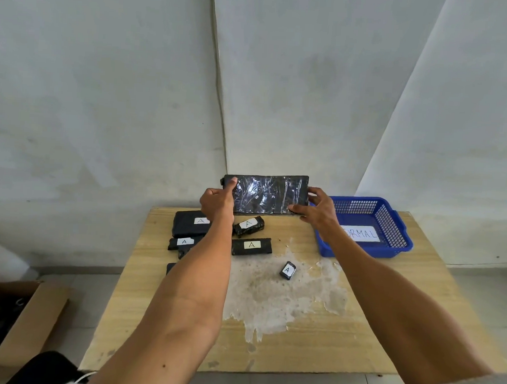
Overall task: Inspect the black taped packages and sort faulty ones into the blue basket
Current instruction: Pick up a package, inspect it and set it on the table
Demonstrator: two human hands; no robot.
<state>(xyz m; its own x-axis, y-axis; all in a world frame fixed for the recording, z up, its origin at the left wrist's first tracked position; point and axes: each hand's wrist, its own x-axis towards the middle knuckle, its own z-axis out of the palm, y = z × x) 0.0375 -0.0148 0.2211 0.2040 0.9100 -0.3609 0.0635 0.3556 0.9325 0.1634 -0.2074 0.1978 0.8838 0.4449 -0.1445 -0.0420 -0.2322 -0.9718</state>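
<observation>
At the far left a cardboard box [15, 322] stands open on the floor, with dark things inside which I cannot identify. To the right of it is the wooden bench [372, 317]. On its far left part lie black taped packages, each with a white label carrying the letter A. There is a wide flat package [186, 226] and, just in front of it, a long thin package [181, 243]. Nearer to the camera is one more dark package [170, 267], mostly hidden by the left forearm.

The left hand [217, 203] grips the left end of the held package [268, 194], with the thumb on the front face near the upper corner. This package is a long black rectangle in shiny, wrinkled tape. It is lifted above the far edge of the bench, with its broad face toward the camera, and it touches only the two hands.

Below it on the bench lie a short crumpled package [248, 225] and, just beside it and nearer, a long bar package [252, 246]. Further right a small package [288, 270] lies alone on a pale worn patch [269, 299] of the bench top.

The right hand [316, 209] is clamped on the right end of the held package, with the thumb at the lower corner and the fingers on the right edge. On the far right part of the bench stands the blue basket [361, 252]. Inside it lies a white paper [362, 234] with the letters "ORMAL" readable; the right forearm covers its beginning.
</observation>
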